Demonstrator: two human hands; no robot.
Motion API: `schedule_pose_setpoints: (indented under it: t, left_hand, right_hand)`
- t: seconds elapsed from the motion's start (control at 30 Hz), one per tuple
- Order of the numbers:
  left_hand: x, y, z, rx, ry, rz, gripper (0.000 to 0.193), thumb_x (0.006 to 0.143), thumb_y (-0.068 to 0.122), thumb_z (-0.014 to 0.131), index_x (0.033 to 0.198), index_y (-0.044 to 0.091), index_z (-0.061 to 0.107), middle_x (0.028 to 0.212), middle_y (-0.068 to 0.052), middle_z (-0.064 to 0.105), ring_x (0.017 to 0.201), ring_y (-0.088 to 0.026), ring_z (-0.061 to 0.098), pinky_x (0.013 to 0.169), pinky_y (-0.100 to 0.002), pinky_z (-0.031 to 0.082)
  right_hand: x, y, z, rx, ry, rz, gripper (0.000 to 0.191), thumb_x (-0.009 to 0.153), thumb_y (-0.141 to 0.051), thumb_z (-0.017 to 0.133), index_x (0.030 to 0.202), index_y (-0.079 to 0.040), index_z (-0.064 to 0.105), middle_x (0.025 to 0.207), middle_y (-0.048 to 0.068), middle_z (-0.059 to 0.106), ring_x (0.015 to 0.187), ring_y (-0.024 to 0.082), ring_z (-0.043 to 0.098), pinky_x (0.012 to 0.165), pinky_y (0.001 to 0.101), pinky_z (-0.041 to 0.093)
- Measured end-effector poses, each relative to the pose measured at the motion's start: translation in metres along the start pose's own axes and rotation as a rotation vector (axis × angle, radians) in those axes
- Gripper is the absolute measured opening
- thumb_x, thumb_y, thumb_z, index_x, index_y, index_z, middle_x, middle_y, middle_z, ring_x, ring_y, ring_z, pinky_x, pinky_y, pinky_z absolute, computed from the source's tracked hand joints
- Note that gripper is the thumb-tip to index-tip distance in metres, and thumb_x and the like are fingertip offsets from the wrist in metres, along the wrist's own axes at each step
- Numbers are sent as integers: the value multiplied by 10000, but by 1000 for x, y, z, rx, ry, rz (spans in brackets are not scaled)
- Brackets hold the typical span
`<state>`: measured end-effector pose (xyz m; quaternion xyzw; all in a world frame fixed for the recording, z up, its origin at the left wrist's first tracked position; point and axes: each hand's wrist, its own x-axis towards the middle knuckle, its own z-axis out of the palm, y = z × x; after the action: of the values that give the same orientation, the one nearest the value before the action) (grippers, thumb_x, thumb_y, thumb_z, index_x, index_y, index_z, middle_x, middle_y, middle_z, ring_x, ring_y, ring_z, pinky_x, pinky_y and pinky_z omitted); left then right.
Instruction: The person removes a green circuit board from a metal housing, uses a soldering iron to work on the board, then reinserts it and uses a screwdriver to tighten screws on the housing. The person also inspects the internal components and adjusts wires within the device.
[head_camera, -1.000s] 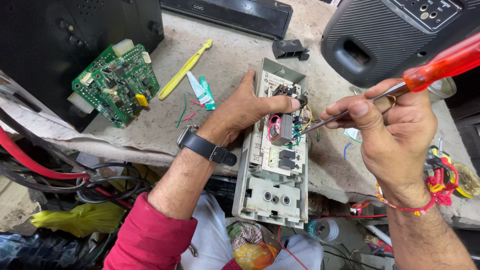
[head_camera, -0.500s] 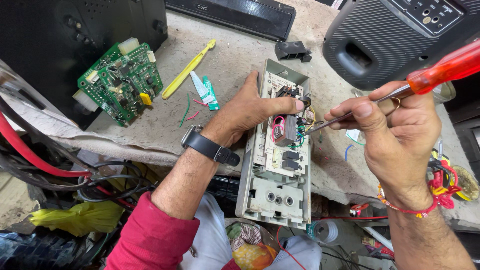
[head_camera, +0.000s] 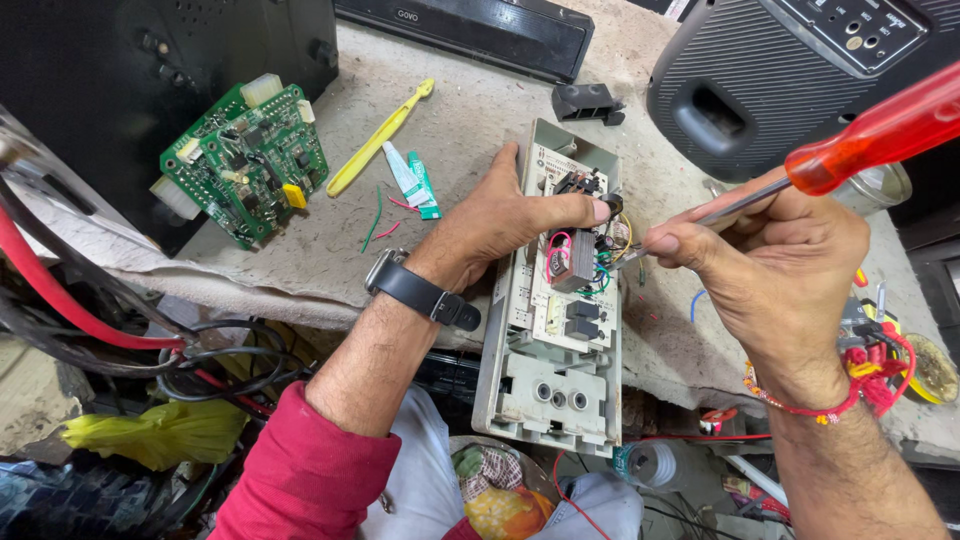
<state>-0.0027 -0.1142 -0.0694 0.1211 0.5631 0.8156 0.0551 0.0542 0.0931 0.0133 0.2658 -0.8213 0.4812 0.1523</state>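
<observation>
Fingers (head_camera: 668, 243) of right hand (head_camera: 780, 270) pinch thin metal shaft of screwdriver (head_camera: 850, 150); glossy red translucent handle cut off at frame edge. Left hand (head_camera: 500, 225) grasps grey plastic housing (head_camera: 550, 400), thumb pressed on circuit parts inside. Housing lies on rough dusty surface (head_camera: 480, 120), lower end overhanging edge. Screwdriver tip among coloured wires, hard to make out. Green circuit board (head_camera: 245, 160), yellow toothbrush (head_camera: 375, 140) lie apart at left.

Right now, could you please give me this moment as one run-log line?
left hand: steadies grey open device | right hand: grips red-handled screwdriver, tip at wiring | green circuit board: lies aside
</observation>
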Motion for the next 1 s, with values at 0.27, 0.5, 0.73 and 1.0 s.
schedule_pose_setpoints:
  t: [0.27,0.5,0.73,1.0]
  left_hand:
    - [4,-1,-2,-17,4,-15,848,646,278,898,1310,-21,463,1115,-126,695,1009,-198,704,897,-348,595]
    - [2,-1,-1,-35,-18,-2,867,647,287,888,1330,-48,473,1129,-143,686,1011,-211,699,878,-353,600]
    - [3,-3,-3,11,4,-30,928,632,335,891,1340,-52,434,1142,-163,689,1026,-221,710,901,-351,594]
    - [8,18,-5,635,-51,-47,834,613,538,862,1204,-22,678,1114,-164,773,1048,-225,742,933,-327,561]
  right_hand:
    - [7,-17,-2,214,19,194,137,920,-18,658,1050,15,631,975,146,743,901,188,776,809,316,668]
    - [12,-3,-7,133,-40,79,154,1028,-17,697,1125,66,612,1040,200,730,955,246,735,891,357,619]
    - [14,-12,-9,405,-36,152,295,1056,-226,599,1066,58,678,999,143,727,910,191,731,834,322,623]
    - [2,-14,-13,140,-4,36,222,1085,-58,672,1260,80,666,1023,162,743,883,195,737,820,315,642]
